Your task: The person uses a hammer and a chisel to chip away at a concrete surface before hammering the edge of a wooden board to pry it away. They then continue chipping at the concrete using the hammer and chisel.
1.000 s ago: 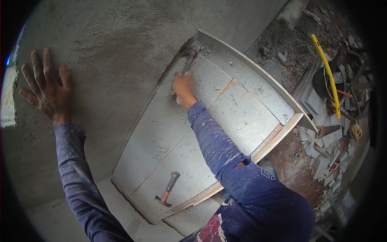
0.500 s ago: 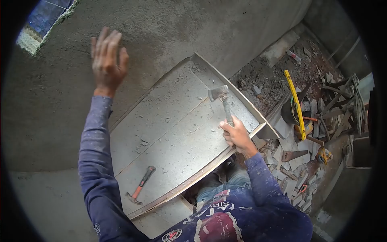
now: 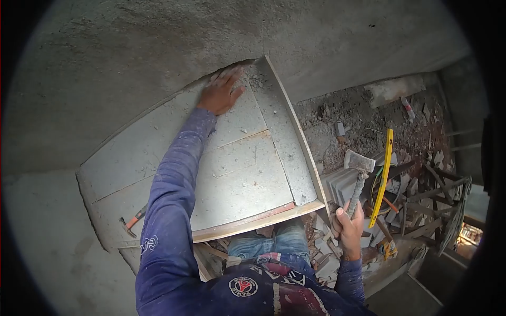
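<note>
Gripping right hand [image 3: 349, 229]: closed round end of hatchet [image 3: 357, 184] handle.
Hatchet: judged head-heavy, stiff; best held low on handle.
Left hand [image 3: 220, 92]: spread flat at far corner of ledge [image 3: 237, 174].

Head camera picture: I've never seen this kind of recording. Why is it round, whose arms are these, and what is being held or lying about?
There is no machine here. A person wears one camera on the head. It looks forward and down, and its wide lens bends the picture into a circle. Both blue-sleeved arms belong to that person. The left hand lies flat, fingers spread, on the grey tiled slab, in its far corner by the plastered wall. The right hand is closed around the handle of a small hatchet, held head up beside the slab. An orange-handled hammer lies on the slab, partly hidden by the left sleeve. On the ground to the right are a yellow spirit level and broken tile pieces.
</note>
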The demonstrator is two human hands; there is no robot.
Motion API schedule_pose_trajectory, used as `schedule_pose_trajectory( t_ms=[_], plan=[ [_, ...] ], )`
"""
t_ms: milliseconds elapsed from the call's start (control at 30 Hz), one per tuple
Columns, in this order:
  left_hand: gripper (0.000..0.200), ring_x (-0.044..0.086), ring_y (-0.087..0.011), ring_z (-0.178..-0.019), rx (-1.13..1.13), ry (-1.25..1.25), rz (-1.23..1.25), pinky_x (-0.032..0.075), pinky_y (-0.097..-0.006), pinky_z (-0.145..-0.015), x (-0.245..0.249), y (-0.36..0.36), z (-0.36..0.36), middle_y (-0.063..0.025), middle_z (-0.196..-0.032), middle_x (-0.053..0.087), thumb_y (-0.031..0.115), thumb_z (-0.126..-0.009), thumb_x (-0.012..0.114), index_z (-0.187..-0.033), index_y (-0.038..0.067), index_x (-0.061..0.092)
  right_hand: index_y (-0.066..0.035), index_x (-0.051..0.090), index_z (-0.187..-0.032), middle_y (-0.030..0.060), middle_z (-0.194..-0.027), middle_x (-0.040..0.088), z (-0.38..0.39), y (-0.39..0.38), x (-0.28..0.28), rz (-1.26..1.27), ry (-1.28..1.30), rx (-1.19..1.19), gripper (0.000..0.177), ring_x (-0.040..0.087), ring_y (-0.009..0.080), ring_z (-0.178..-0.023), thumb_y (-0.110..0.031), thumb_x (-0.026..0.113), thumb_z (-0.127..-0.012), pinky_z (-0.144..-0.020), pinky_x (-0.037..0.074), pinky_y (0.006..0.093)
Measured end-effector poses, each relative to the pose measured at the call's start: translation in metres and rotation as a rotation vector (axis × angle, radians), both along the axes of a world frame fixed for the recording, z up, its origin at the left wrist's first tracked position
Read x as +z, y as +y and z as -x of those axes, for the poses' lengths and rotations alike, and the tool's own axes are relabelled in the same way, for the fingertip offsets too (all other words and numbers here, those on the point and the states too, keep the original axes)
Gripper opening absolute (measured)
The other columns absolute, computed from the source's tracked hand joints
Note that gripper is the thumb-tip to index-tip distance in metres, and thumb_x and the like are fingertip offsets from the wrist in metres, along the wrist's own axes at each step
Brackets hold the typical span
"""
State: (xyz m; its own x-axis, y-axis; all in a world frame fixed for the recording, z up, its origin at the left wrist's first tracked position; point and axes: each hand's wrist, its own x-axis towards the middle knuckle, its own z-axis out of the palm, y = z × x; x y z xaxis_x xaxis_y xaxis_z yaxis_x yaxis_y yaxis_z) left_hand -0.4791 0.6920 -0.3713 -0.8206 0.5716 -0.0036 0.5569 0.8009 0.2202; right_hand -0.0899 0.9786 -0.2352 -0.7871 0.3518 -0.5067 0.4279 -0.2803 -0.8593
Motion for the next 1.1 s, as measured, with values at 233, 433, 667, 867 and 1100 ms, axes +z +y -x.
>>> schedule_pose_trajectory(
  t_ms=[233, 433, 667, 867, 1100],
  plan=[
    [0.065, 0.032, -0.0272, -0.146, 0.508, 0.128, 0.200, 0.021, -0.0498, -0.121, 0.024, -0.068, -0.075, -0.0071, -0.159, 0.032, 0.051, -0.101, 0.040, -0.154, 0.014, 0.028, -0.010, 0.043, -0.094, -0.0055, -0.062, 0.038, 0.070, 0.041, -0.004, -0.109, 0.071, 0.168, 0.025, 0.032, 0.0028, -0.042, -0.022, 0.065, -0.095, -0.036, 0.026, 0.0216],
    [0.060, 0.034, -0.0346, -0.143, 0.410, 0.152, -0.126, 0.019, -0.0529, -0.121, 0.000, -0.071, -0.075, -0.0122, -0.153, 0.041, 0.047, -0.100, 0.046, -0.148, 0.011, 0.041, -0.011, 0.045, -0.097, -0.0074, -0.062, 0.035, 0.087, 0.021, 0.018, -0.080, 0.061, 0.147, 0.024, 0.032, 0.0024, -0.045, -0.028, 0.062, -0.099, -0.037, 0.027, 0.0214],
    [0.059, 0.033, -0.0342, -0.144, 0.809, 0.152, -0.012, 0.013, -0.0612, -0.119, 0.004, -0.090, -0.111, -0.0139, -0.150, 0.045, 0.046, -0.095, 0.055, -0.139, 0.007, 0.052, -0.008, 0.053, -0.095, -0.0063, -0.062, 0.041, 0.043, 0.008, 0.042, -0.439, 0.028, 0.333, 0.025, 0.035, 0.0011, -0.048, -0.032, 0.060, -0.101, -0.042, 0.027, 0.0199],
    [0.038, 0.041, -0.0351, -0.139, 0.878, 0.239, -0.217, 0.016, -0.0623, -0.118, 0.057, -0.137, -0.242, -0.0163, -0.136, 0.058, 0.030, -0.090, 0.067, -0.119, 0.004, 0.066, 0.002, 0.060, -0.104, 0.0007, -0.068, 0.050, 0.073, 0.001, 0.059, -1.061, 0.232, 0.704, 0.032, 0.045, 0.0088, -0.059, -0.029, 0.063, -0.098, -0.054, 0.037, 0.0259],
    [0.025, 0.038, -0.0392, -0.140, 1.163, 0.403, -0.403, 0.019, -0.0626, -0.117, 0.031, -0.104, -0.409, -0.0136, -0.134, 0.058, 0.016, -0.089, 0.066, -0.111, 0.004, 0.065, -0.001, 0.051, -0.099, 0.0188, -0.064, 0.051, 0.207, -0.060, 0.062, -1.554, 0.593, 1.249, 0.019, 0.052, 0.0410, -0.056, -0.019, 0.058, -0.099, -0.054, 0.041, 0.0449]
  ],
)
